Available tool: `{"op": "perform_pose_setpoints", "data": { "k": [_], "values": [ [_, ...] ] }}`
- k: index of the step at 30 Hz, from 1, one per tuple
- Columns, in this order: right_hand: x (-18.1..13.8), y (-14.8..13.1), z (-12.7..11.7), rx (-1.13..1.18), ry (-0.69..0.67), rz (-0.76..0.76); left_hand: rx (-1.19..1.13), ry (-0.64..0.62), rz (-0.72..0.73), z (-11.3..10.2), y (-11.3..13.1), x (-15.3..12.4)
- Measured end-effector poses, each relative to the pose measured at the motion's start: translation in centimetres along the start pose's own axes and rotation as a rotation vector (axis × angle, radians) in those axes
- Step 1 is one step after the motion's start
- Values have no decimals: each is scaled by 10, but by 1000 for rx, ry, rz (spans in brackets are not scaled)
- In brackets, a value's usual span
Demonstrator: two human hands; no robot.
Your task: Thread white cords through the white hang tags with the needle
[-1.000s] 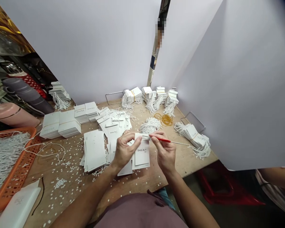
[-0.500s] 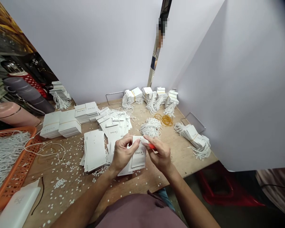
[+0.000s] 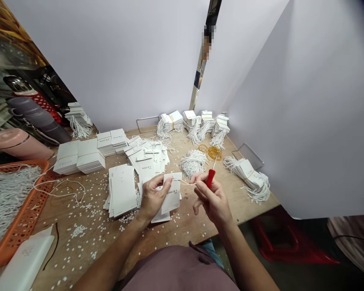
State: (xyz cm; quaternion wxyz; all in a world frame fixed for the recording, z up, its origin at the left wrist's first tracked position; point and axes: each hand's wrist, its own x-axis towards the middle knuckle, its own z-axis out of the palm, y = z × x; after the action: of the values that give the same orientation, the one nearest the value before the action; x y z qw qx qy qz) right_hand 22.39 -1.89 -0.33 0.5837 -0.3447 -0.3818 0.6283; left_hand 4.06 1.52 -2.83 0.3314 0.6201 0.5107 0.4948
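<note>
My left hand [image 3: 153, 196] pinches a white paper tag [image 3: 172, 194] printed with a brand name, holding it just above the wooden table [image 3: 185, 226]. My right hand [image 3: 212, 198] is closed around a red-handled hook tool [image 3: 210, 178] whose thin metal tip points up and away. A thin white string [image 3: 186, 182] runs taut from the tag's top to my right fingers. Under the held tag lie more loose tags [image 3: 145, 161].
Stacks of white tags [image 3: 79, 155] sit at left, strung bundles [image 3: 194, 123] at the back and right [image 3: 250, 176]. A pile of loose strings [image 3: 192, 161] and yellow rubber bands [image 3: 212, 152] lie ahead. An orange basket [image 3: 18, 218] of strings is far left. Punched dots litter the table.
My right hand drew back to the right, pulling the string out through the tag. The red tool swung from lying across the tag to pointing upward.
</note>
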Motion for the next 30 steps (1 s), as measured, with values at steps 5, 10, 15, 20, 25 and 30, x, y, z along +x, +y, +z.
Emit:
{"op": "perform_pose_setpoints", "data": {
  "k": [5, 10, 15, 20, 25, 30],
  "values": [
    [-13, -4, -12, 337, -168, 157, -83, -3, -26, -1, -6, -11],
    [-9, -3, -15, 270, -274, 252, 45, -95, 305, -13, 6, -18],
    [10, -7, -2, -150, -141, 216, 255, -237, 713, -30, 12, -17],
    [18, -5, -4, -274, -204, 191, 392, -290, 915, -39, 9, -14],
    [17, -2, -4, -298, -209, 111, 440, -342, 942, -41, 11, -10],
    [16, 3, -2, -272, -229, 148, 435, -382, 891, -42, 16, -8]
  ]
}}
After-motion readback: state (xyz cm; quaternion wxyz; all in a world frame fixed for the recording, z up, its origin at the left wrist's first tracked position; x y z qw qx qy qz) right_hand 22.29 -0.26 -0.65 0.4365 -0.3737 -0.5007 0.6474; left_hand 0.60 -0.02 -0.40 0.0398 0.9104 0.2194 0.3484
